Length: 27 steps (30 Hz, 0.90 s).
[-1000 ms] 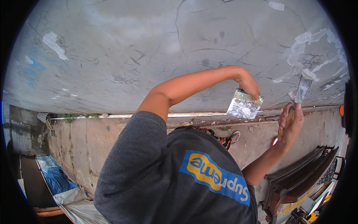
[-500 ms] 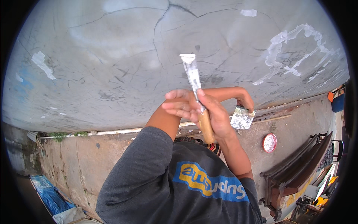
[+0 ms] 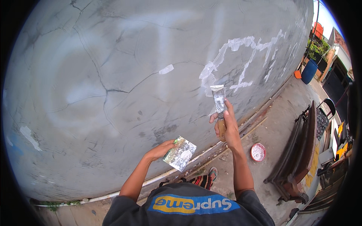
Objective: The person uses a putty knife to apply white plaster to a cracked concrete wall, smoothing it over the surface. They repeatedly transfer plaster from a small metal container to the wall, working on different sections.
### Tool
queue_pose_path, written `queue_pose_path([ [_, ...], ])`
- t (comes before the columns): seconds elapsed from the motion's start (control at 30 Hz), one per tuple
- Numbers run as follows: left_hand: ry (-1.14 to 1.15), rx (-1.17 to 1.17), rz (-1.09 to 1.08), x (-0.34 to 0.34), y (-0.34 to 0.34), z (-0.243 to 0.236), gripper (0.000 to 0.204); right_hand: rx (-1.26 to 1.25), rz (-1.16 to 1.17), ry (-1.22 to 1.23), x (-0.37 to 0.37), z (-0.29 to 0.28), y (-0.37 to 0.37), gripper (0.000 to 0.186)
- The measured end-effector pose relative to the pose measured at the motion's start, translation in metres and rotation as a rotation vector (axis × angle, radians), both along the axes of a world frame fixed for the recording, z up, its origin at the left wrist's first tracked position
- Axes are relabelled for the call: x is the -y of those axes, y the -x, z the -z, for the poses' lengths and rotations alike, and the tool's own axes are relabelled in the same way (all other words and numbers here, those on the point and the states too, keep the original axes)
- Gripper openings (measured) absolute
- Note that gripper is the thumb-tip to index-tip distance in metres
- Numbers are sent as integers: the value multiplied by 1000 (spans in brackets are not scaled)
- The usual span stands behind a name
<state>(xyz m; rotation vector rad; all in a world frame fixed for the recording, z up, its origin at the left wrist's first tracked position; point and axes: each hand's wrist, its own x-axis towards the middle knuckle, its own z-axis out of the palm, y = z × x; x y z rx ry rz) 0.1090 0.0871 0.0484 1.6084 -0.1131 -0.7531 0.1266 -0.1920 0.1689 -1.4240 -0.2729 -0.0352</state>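
My left hand (image 3: pixel 160 150) grips one edge of a small flat board (image 3: pixel 174 159), smeared with paint and bearing a white dab of putty (image 3: pixel 186 154). Up and to the right, my right hand (image 3: pixel 231 130) is wrapped round the wooden handle of a putty knife (image 3: pixel 219 100). Its blade points up, with white putty along the tip. Before both hands rises a cracked grey wall (image 3: pixel 147 101). Beyond the blade, white putty strips (image 3: pixel 211 69) cover crack lines on it; a small white patch (image 3: pixel 166 69) sits on another crack.
On the ground at the right stands a red-rimmed round tub (image 3: pixel 258 152) holding white paste. Farther right is a dark wooden bench (image 3: pixel 292 158) beside a chair (image 3: pixel 327 116). A blue barrel (image 3: pixel 309 71) stands far right. A pale pipe (image 3: pixel 166 174) runs along the wall's foot.
My left arm has uncrossed from beneath my right, bringing the board leftward. My right hand and the putty knife have moved right. The view has turned toward the right, bringing the barrel further in.
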Motion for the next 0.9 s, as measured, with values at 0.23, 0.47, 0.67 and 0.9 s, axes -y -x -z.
queue_pose_path([
  [0.23, 144, 212, -732, -45, 98, -76, 32, 436, 210, 30, -35, -8, -34, 46],
  [0.47, 125, 280, -770, -42, 109, -53, 31, 726, 481, 131, -93, -5, -54, 50],
  [0.67, 135, 254, -736, -44, 108, -45, 35, 774, 610, 237, -119, 2, -73, 53],
  [0.9, 128, 228, -732, -47, 102, -45, 31, 779, 510, 315, -110, 15, -54, 50],
])
